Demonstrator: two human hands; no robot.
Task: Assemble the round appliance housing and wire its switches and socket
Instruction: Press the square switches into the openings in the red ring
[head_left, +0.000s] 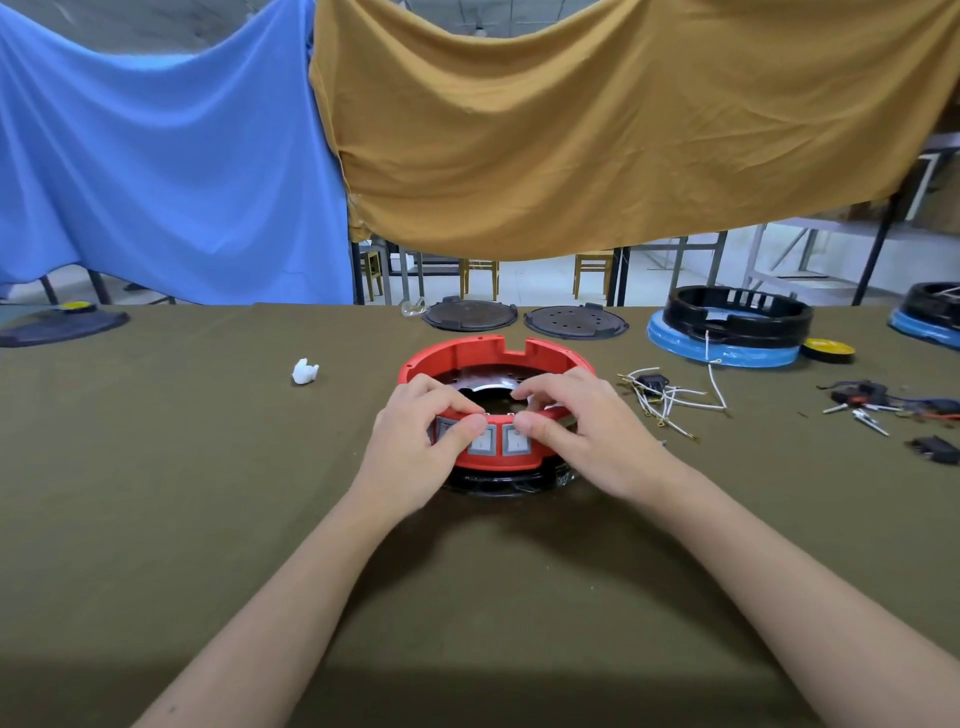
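A red round housing ring (467, 353) sits on a black base (498, 486) in the middle of the olive-green table. Grey rocker switches (480, 442) are set in its near wall. My left hand (415, 441) grips the near rim, thumb pressed on the front by a switch, fingers curled over the top edge. My right hand (576, 421) grips the rim the same way, thumb beside the right switch (514, 441), fingers inside the ring. A bundle of white wires with a black switch (665, 397) lies to the right.
Two dark round plates (470, 314) (575, 319) lie behind the housing. A black housing on a blue base (727, 327) stands at back right, with a yellow tape roll (827, 349). Clips and black parts (893, 405) lie far right. A white crumpled scrap (305, 371) lies left.
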